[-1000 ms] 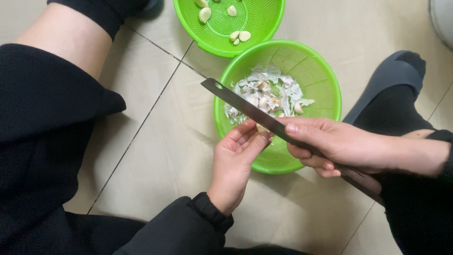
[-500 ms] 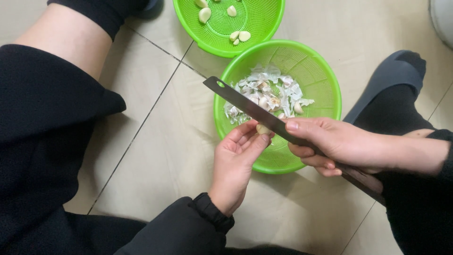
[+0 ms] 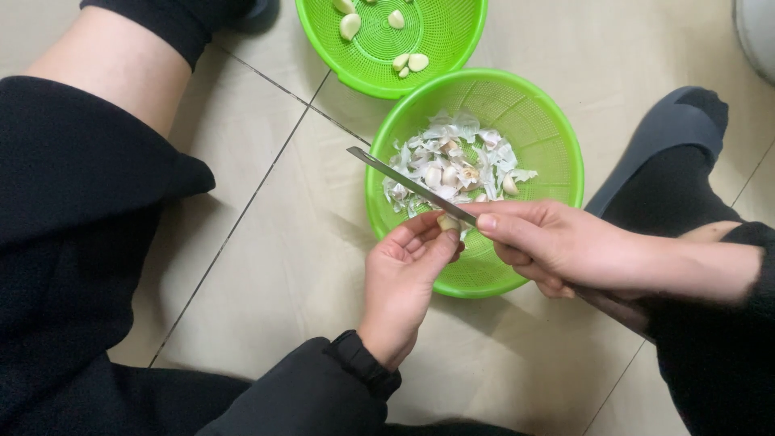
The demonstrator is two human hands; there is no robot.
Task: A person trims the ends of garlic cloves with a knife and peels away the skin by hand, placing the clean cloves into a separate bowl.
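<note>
Tiled floor (image 3: 266, 266): two green baskets (image 3: 557, 161), garlic skins (image 3: 452, 157), knife (image 3: 404, 182).

Knife (image 3: 408, 184) tip edged slightly right and down

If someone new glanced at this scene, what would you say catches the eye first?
Two bright green baskets on the tiled floor stand out: the nearer basket holds a heap of white garlic skins, the farther basket at the top edge a few peeled cloves. Over the nearer one, the right hand holds a long knife against a garlic clove pinched in the left hand.
</note>
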